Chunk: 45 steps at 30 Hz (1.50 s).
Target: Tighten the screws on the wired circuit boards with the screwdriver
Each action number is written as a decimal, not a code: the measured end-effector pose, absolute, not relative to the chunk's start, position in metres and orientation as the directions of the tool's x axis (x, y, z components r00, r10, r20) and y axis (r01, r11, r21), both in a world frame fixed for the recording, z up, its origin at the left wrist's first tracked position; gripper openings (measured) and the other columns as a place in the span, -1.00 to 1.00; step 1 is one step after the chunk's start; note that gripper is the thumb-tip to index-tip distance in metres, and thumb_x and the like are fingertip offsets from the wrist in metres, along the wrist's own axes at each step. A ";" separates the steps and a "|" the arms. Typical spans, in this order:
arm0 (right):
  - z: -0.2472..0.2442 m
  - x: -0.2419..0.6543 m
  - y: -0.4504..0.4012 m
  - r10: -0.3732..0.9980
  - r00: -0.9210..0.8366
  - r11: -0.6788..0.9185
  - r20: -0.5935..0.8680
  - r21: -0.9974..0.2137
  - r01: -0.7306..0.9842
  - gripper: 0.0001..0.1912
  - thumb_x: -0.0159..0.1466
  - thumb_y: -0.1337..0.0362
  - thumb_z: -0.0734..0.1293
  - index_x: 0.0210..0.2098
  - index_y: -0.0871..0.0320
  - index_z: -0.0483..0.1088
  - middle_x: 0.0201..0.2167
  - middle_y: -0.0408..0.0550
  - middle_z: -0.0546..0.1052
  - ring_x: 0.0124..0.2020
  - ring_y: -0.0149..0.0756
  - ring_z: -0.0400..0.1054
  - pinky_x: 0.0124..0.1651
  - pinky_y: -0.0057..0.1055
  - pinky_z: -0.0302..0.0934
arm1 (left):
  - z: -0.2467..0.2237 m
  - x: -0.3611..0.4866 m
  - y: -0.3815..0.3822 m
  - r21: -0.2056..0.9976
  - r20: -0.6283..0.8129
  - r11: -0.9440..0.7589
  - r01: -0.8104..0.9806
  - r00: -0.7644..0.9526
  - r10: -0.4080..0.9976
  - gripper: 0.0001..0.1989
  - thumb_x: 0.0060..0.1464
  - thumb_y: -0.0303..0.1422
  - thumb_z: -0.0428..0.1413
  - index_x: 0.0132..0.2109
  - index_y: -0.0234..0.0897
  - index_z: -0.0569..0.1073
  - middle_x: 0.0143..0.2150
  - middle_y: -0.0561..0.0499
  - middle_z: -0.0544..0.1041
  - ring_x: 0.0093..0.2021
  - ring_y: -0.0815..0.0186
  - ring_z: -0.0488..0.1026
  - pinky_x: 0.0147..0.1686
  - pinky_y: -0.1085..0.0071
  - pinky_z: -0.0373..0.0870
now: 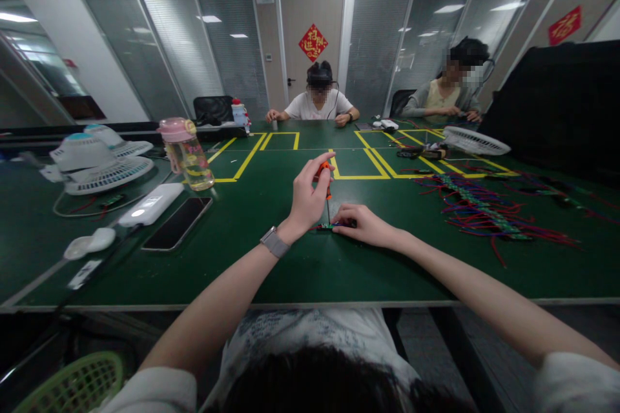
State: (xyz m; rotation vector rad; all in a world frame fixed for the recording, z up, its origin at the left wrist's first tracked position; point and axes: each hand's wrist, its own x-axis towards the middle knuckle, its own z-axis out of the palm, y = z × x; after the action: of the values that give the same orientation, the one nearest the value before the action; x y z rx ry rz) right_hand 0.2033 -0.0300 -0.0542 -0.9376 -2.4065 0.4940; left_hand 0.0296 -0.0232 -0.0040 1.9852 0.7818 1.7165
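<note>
Little green circuit board (324, 227) is just below mid-frame, long side running left-right, with the orange screwdriver (329, 194) upright over it, gripped in the left hand (307, 195). Right hand's (364, 226) closer, fingers curled at the board's right end; can't tell if they're actually pinching it.

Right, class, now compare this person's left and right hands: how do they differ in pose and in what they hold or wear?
The left hand is raised around the orange-handled screwdriver; the right hand is low, its fingertips at the small circuit board. The left has a watch at its wrist; the right has none. Both are ungloved.
</note>
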 end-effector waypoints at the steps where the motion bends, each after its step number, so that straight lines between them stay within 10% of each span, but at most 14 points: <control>1: -0.054 0.203 -0.030 0.702 -0.634 0.696 0.323 -0.497 0.518 -0.82 0.26 0.25 0.34 -0.23 0.23 0.52 -0.35 -0.04 0.45 -0.38 -0.34 0.35 -0.30 -0.42 0.23 | -0.004 0.029 -0.023 0.628 0.760 -0.764 0.149 0.091 0.643 -0.71 0.27 -0.32 -0.05 0.08 -0.18 0.41 -0.14 -0.04 0.51 -0.27 0.38 0.47 -0.24 0.43 0.44; 45: -0.055 0.204 -0.029 0.702 -0.636 0.694 0.320 -0.510 0.508 -0.80 0.27 0.23 0.33 -0.23 0.22 0.52 -0.34 -0.03 0.45 -0.38 -0.34 0.35 -0.31 -0.41 0.24 | -0.003 0.029 -0.024 0.626 0.760 -0.764 0.157 0.098 0.643 -0.70 0.28 -0.31 -0.06 0.09 -0.18 0.40 -0.15 -0.04 0.50 -0.27 0.38 0.47 -0.26 0.44 0.44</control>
State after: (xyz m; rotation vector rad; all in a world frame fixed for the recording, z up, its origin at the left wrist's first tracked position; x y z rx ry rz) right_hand 0.2039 -0.0290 -0.0552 -0.9292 -2.4018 0.5160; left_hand 0.0291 -0.0244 -0.0032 1.9969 0.7835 1.7069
